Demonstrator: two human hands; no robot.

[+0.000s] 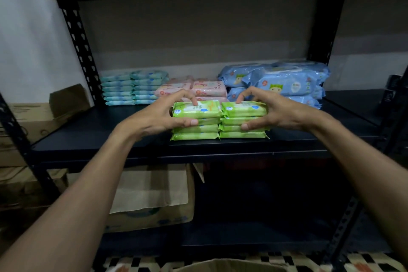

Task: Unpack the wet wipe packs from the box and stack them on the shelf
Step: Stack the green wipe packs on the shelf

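Standing at the near edge of the shelf [99, 137], the left green stack [198, 129] is clasped by the left hand [159, 115], the right green stack [240, 134] by the right hand [278, 110]. Edges should be squared evenly before release.

The pink packs [208, 88] behind the fingers [194, 101] are partly hidden. Below the fingers, the box [220, 266] is cut off by the bottom edge.

The left stack [198, 129] sits beside the right stack [242, 134] on the shelf [88, 134].
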